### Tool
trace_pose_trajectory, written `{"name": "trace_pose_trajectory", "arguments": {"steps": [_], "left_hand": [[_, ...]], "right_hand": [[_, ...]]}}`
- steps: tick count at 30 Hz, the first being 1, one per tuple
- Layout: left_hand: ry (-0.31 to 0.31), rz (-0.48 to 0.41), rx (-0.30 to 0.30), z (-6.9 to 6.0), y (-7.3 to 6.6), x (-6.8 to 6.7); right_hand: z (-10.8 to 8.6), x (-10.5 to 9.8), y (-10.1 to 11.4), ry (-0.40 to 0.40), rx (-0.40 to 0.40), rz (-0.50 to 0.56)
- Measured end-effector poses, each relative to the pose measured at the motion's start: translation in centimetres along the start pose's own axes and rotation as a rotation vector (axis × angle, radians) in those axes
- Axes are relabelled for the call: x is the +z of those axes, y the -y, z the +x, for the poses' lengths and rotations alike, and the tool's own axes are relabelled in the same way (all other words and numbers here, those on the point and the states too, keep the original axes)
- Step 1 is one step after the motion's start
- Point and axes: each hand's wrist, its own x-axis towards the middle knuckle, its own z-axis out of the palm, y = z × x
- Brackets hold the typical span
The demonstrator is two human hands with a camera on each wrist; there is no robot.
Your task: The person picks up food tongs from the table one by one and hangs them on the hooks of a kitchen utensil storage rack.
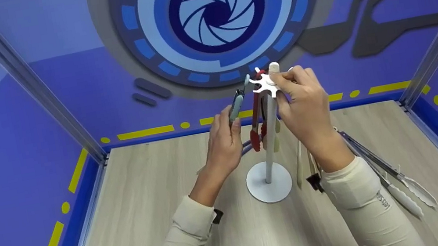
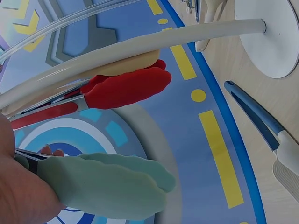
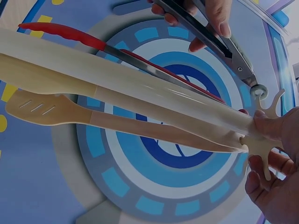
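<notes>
My left hand (image 1: 224, 142) grips a pair of green tongs (image 2: 103, 186) left of the utensil stand. Their hanging ring (image 3: 258, 91) is close to one hook of the stand's star-shaped top (image 1: 264, 85); whether it touches cannot be told. My right hand (image 1: 304, 100) pinches that top, thumb by the pole (image 1: 272, 132). Red-tipped tongs (image 2: 128, 88) hang from the stand on the far side of the pole. A beige utensil with a slotted wooden-looking head (image 3: 49, 107) hangs beside it. The stand's round white base (image 1: 271, 194) rests on the table.
Metal tongs with pale scalloped tips (image 1: 404, 190) lie on the table at right. More utensils lie partly hidden behind my right wrist. Blue-handled tongs with pale tips (image 2: 254, 112) lie behind the stand, towards the left. Blue walls (image 1: 75, 89) enclose the table.
</notes>
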Motion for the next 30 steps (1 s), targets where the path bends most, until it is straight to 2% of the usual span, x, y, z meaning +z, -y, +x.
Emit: {"name": "trace_pose_trajectory", "arguments": {"steps": [10, 17, 22, 26, 30], "left_hand": [[0.026, -0.005, -0.015, -0.2, 0.0, 0.4], [0.057, 0.013, -0.042, -0.3, 0.0, 1.5], [0.081, -0.05, 0.0, -0.2, -0.1, 2.7], [0.056, -0.055, 0.024, 0.0, -0.1, 3.5], [0.03, -0.03, 0.009, 0.2, -0.1, 4.2]], "right_hand": [[0.0, 0.1, 0.0, 0.008, 0.003, -0.01], [0.0, 0.1, 0.0, 0.02, 0.003, -0.014], [0.1, 0.1, 0.1, -0.003, 0.001, 0.001], [0.0, 0.1, 0.0, -0.007, 0.004, 0.008], [0.1, 0.1, 0.1, -0.003, 0.01, 0.005]]}}
